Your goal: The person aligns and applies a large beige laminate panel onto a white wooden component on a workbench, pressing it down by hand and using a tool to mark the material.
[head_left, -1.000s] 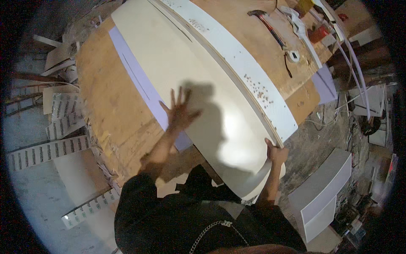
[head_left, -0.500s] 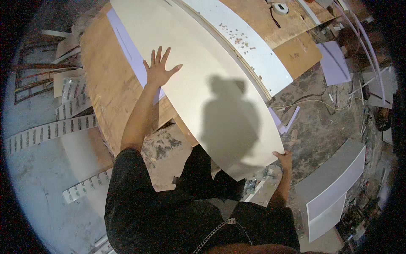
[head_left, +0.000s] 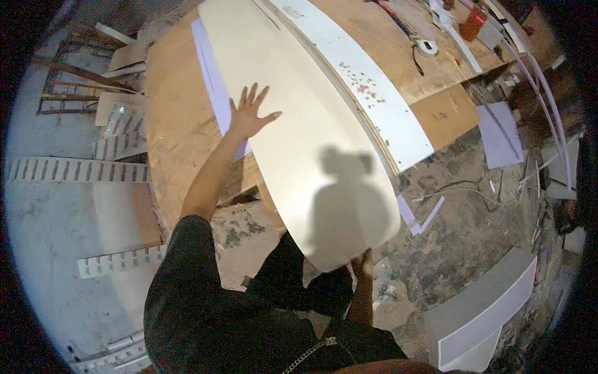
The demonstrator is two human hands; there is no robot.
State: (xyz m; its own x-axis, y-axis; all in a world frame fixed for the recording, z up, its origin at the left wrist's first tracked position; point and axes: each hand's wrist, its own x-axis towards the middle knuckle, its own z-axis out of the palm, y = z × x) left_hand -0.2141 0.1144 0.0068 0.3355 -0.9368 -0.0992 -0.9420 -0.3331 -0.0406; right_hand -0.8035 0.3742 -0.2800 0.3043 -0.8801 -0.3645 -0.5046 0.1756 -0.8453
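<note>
Okay, I see left hand (head_left: 250,117), fingers wide, on cream panel (head_left: 305,118) overhanging near edge of table (head_left: 177,118); right hand (head_left: 362,265) at panel's near end, can't tell its grip.

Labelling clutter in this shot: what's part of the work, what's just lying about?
In the work:
Cream sheet, left hand spread on it, right hand at its near end
Wooden table under it

Apparently just lying about:
Tape measure
Red container
Purple scrap on the floor
Curved grey-topped piece
</note>
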